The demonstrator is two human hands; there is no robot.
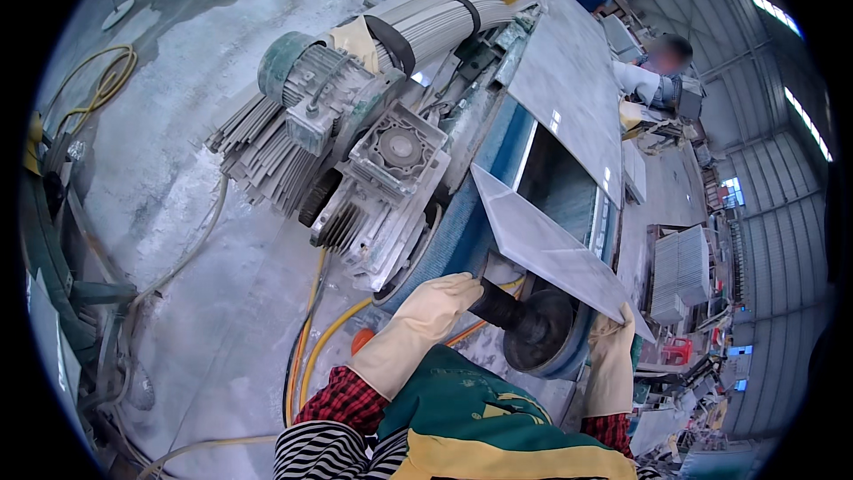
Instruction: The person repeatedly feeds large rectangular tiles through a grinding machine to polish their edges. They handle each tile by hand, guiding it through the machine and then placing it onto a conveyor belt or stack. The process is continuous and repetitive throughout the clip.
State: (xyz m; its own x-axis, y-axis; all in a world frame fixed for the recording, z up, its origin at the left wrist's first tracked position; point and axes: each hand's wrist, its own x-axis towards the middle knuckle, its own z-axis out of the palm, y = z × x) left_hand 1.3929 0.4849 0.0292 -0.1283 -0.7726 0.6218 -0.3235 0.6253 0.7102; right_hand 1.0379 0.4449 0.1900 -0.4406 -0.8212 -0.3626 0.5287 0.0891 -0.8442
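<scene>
Both my hands wear cream rubber gloves. My right hand [613, 347] is closed on the near edge of a pale grey stone slab [551, 244]. The slab slants across the end of a blue conveyor frame [475, 236], its far tip pointing up and left. My left hand [431, 316] reaches forward with its fingers extended, tips beside a black ribbed cylinder [498, 304] at the machine's end. Whether the fingertips touch it I cannot tell. A dark round roller end [538, 329] lies between my hands.
A motor with gearbox [320, 89] juts out on the left, beside bundled grey strips [426, 18]. A larger slab [573, 89] lies farther along the machine. Yellow hoses [324, 347] run over the wet floor. Another person [653, 80] stands beyond; stacked slabs [680, 271] stand at right.
</scene>
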